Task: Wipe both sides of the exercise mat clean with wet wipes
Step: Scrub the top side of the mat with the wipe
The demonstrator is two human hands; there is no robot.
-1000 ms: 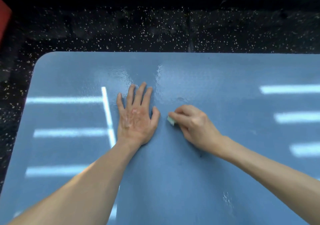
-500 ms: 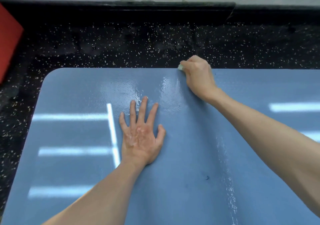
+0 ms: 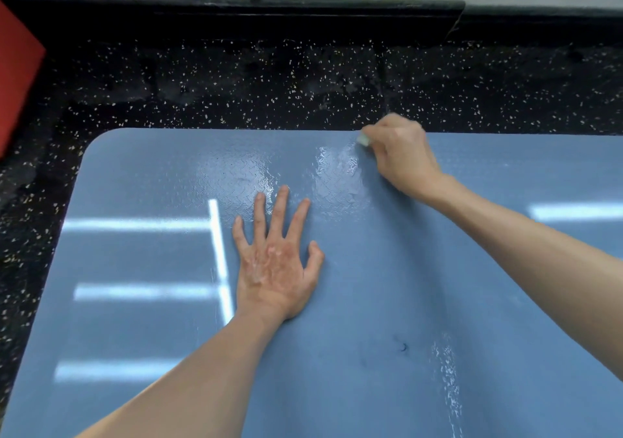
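The exercise mat [image 3: 371, 285] lies flat on the dark speckled floor [image 3: 236, 83]. It is a smooth blue sheet with a rounded far-left corner, pale bright bands across its surface, and glossy wet patches just inside its far edge and toward its near right. A small dark curled mark sits on it, nearer than the middle. The left grip [image 3: 276, 269] rests palm-down on the middle of the mat, fingers straight and spread. The right grip [image 3: 401, 154] is at the mat's far edge, its fingers curled round a pale green wet wipe [image 3: 363, 140]. Only a small corner of the wipe shows; the rest is hidden inside the fingers. The mat's near and right sides are cut off, and its underside is hidden. Left of the mat's far-left corner, a red thing [image 3: 17, 76] is cropped too much to identify.
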